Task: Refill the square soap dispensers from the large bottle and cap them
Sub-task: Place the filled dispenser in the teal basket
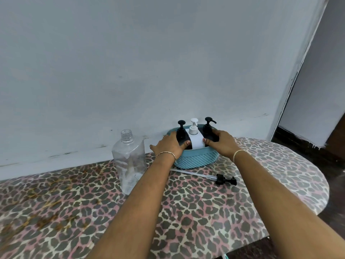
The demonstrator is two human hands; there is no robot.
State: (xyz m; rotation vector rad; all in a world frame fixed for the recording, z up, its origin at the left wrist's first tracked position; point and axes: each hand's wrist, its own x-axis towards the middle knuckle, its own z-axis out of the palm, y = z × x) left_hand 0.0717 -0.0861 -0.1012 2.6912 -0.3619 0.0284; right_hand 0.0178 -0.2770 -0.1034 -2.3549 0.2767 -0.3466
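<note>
Two thumbs sit inside the basket, one against each black dispenser. The other fingers of the left hand and right hand curl over its ends, clasping it. Both black dispensers and the white dispenser stand in it with pumps on, so filling and capping look done. The bottle stands uncapped and nearly empty to the left. Its pump lies on the table, probably all that remains.

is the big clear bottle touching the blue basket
Apart. The head view shows a strip of tablecloth and wall between the large bottle and the basket, whose left end is under the left hand.
</note>
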